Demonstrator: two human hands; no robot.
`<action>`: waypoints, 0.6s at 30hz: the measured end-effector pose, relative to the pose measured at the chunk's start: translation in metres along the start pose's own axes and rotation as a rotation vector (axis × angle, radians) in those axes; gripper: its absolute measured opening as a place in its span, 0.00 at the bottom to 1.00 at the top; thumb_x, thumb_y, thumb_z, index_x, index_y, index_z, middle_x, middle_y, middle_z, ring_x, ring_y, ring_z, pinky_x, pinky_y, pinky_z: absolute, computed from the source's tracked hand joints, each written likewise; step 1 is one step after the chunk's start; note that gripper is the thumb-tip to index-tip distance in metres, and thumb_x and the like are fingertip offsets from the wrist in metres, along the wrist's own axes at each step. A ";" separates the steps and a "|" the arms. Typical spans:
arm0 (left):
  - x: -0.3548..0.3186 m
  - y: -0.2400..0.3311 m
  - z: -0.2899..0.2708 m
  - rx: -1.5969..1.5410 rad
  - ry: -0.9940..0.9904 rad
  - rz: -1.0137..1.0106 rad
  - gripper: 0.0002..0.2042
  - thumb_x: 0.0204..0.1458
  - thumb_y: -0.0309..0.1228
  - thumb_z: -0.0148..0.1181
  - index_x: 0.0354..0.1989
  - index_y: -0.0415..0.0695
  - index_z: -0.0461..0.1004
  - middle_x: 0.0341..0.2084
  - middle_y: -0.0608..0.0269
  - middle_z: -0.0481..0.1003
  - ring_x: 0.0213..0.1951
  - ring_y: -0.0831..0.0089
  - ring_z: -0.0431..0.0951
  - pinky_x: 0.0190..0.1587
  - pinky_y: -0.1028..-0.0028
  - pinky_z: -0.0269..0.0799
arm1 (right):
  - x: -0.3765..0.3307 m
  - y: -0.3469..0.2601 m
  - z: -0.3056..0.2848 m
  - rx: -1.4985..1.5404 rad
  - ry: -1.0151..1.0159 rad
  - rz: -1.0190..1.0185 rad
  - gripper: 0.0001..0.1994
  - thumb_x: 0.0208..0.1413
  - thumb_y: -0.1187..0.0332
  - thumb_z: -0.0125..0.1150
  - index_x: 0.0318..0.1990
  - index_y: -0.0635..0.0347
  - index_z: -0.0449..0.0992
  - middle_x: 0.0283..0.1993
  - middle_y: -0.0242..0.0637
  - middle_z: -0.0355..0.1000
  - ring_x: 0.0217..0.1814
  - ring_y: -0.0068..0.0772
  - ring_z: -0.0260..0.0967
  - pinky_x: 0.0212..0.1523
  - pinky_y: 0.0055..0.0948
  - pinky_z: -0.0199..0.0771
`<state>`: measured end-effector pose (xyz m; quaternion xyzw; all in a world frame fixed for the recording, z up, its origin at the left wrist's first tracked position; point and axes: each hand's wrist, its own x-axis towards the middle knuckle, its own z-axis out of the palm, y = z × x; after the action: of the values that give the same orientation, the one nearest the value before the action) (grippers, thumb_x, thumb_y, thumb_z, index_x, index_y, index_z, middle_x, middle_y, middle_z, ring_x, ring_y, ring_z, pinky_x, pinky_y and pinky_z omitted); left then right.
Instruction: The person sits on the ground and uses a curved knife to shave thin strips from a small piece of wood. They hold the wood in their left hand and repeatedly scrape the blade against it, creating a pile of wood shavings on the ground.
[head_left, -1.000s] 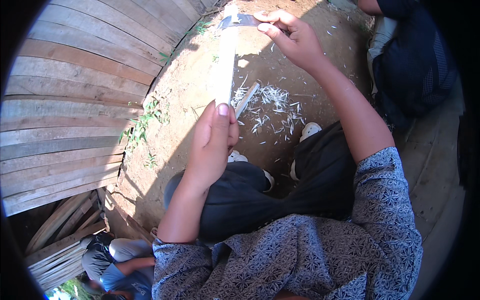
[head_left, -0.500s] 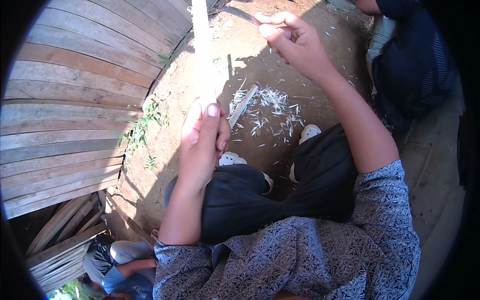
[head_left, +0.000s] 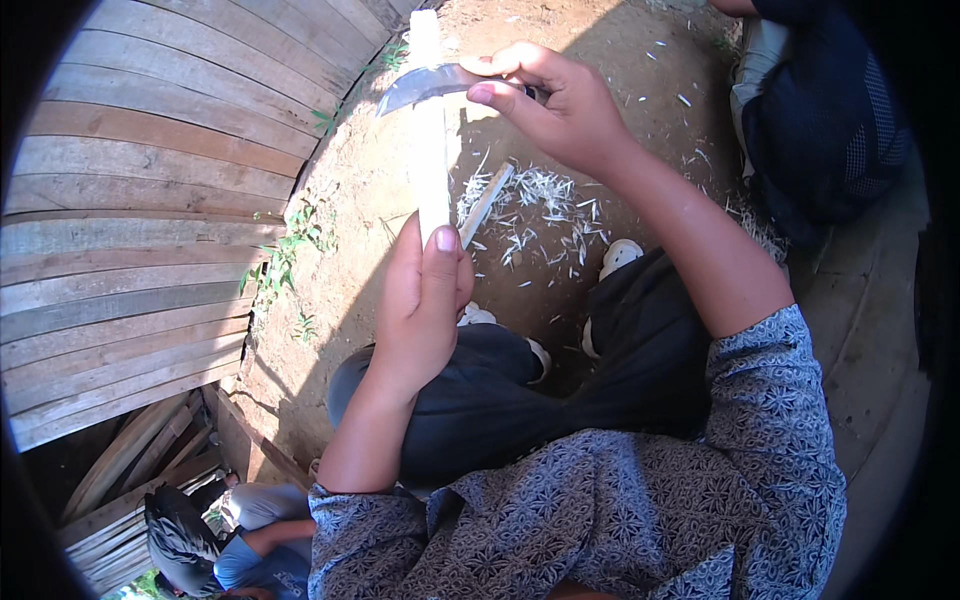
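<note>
My left hand (head_left: 428, 290) is closed round the lower end of a pale wooden stick (head_left: 431, 175), which points away from me and is washed out by sunlight. My right hand (head_left: 555, 105) grips a knife with a curved blade (head_left: 420, 88), thumb and fingers pinched near the blade's base. The blade lies across the upper part of the stick, its tip pointing left past the stick's edge. Most of the knife's handle is hidden in my right hand.
Another strip of wood (head_left: 487, 205) lies on the dirt ground among pale shavings (head_left: 545, 200). A plank wall (head_left: 150, 200) stands at the left, with small green plants (head_left: 285, 255) at its foot. One person (head_left: 265, 550) sits at lower left, another (head_left: 820, 150) at upper right.
The knife has come left and down from beside the stick's far end to lie across it. My left hand and the stick have shifted slightly right and nearer.
</note>
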<state>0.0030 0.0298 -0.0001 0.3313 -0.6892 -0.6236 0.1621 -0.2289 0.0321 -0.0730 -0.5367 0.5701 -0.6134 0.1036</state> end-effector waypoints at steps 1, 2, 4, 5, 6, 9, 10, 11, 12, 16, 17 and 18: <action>-0.002 0.000 0.003 0.040 -0.020 0.003 0.14 0.70 0.43 0.41 0.38 0.46 0.63 0.15 0.75 0.55 0.17 0.86 0.52 0.20 0.80 0.48 | 0.006 0.003 -0.005 0.106 0.164 0.038 0.11 0.62 0.64 0.65 0.48 0.56 0.80 0.27 0.23 0.73 0.27 0.10 0.64 0.29 0.17 0.64; -0.006 0.001 0.007 0.085 -0.027 0.004 0.14 0.70 0.42 0.42 0.38 0.45 0.63 0.16 0.75 0.55 0.18 0.87 0.52 0.20 0.80 0.48 | 0.020 0.015 -0.010 0.225 0.323 0.073 0.07 0.63 0.68 0.64 0.46 0.57 0.78 0.26 0.23 0.70 0.27 0.08 0.63 0.28 0.15 0.63; -0.008 -0.007 0.025 0.153 -0.138 0.125 0.13 0.70 0.40 0.41 0.42 0.43 0.65 0.16 0.76 0.56 0.18 0.87 0.52 0.20 0.81 0.48 | 0.050 0.104 -0.093 -0.338 0.760 -0.108 0.05 0.66 0.67 0.54 0.44 0.56 0.74 0.22 0.26 0.67 0.17 0.17 0.59 0.16 0.20 0.56; -0.009 -0.014 0.024 0.141 -0.140 0.148 0.13 0.71 0.39 0.41 0.44 0.42 0.65 0.16 0.76 0.56 0.18 0.88 0.52 0.20 0.81 0.48 | 0.046 0.117 -0.114 -0.230 0.729 -0.034 0.06 0.66 0.67 0.55 0.45 0.56 0.74 0.22 0.26 0.67 0.17 0.16 0.60 0.16 0.20 0.56; -0.010 -0.020 0.025 0.130 -0.146 0.174 0.13 0.71 0.39 0.41 0.47 0.41 0.66 0.15 0.76 0.57 0.18 0.88 0.52 0.20 0.82 0.48 | 0.044 0.123 -0.126 -0.122 0.691 0.043 0.07 0.65 0.67 0.56 0.46 0.57 0.74 0.23 0.25 0.67 0.17 0.16 0.60 0.15 0.20 0.56; 0.004 -0.013 -0.003 -0.083 -0.038 0.007 0.16 0.70 0.41 0.41 0.50 0.42 0.68 0.13 0.76 0.56 0.16 0.88 0.51 0.20 0.83 0.47 | 0.031 0.075 -0.095 0.096 0.490 0.390 0.08 0.65 0.66 0.57 0.45 0.59 0.75 0.23 0.24 0.66 0.22 0.14 0.60 0.21 0.19 0.60; 0.006 -0.011 -0.005 -0.100 -0.020 -0.004 0.16 0.70 0.42 0.41 0.49 0.42 0.68 0.13 0.76 0.56 0.16 0.88 0.50 0.20 0.83 0.47 | 0.027 0.036 -0.079 0.160 0.384 0.419 0.08 0.65 0.67 0.57 0.44 0.60 0.76 0.23 0.24 0.66 0.23 0.14 0.60 0.23 0.20 0.60; 0.008 -0.003 -0.005 -0.117 -0.010 -0.009 0.16 0.70 0.43 0.40 0.48 0.42 0.68 0.12 0.76 0.56 0.15 0.88 0.50 0.19 0.83 0.46 | 0.027 0.005 -0.067 0.217 0.285 0.442 0.08 0.64 0.67 0.57 0.43 0.61 0.76 0.23 0.24 0.66 0.24 0.14 0.60 0.25 0.20 0.61; 0.011 0.003 -0.002 -0.137 -0.012 -0.010 0.17 0.70 0.43 0.40 0.47 0.43 0.68 0.12 0.76 0.55 0.15 0.87 0.49 0.19 0.83 0.46 | 0.023 0.009 -0.057 0.239 0.222 0.385 0.07 0.64 0.67 0.59 0.45 0.59 0.76 0.24 0.22 0.67 0.24 0.10 0.58 0.24 0.18 0.58; 0.010 -0.005 -0.005 -0.178 -0.021 -0.004 0.16 0.70 0.45 0.41 0.44 0.44 0.67 0.12 0.75 0.55 0.15 0.87 0.49 0.18 0.82 0.46 | 0.010 -0.027 -0.013 0.379 -0.086 0.208 0.13 0.62 0.62 0.65 0.48 0.58 0.81 0.31 0.22 0.75 0.29 0.10 0.63 0.32 0.17 0.65; 0.009 -0.007 -0.005 -0.186 -0.017 -0.007 0.16 0.70 0.45 0.41 0.43 0.45 0.67 0.12 0.75 0.55 0.15 0.87 0.50 0.18 0.82 0.46 | 0.008 -0.027 -0.006 0.342 -0.125 0.170 0.12 0.62 0.62 0.65 0.48 0.58 0.81 0.32 0.23 0.75 0.30 0.10 0.64 0.33 0.17 0.66; 0.008 -0.008 -0.006 -0.193 -0.012 -0.011 0.16 0.70 0.45 0.40 0.41 0.45 0.66 0.12 0.75 0.55 0.14 0.87 0.50 0.18 0.82 0.46 | 0.006 -0.028 -0.003 0.307 -0.163 0.131 0.12 0.62 0.62 0.65 0.48 0.59 0.81 0.32 0.24 0.76 0.31 0.09 0.64 0.34 0.17 0.66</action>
<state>0.0028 0.0201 -0.0088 0.3139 -0.6251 -0.6901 0.1857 -0.2203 0.0379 -0.0466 -0.5244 0.4931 -0.6396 0.2698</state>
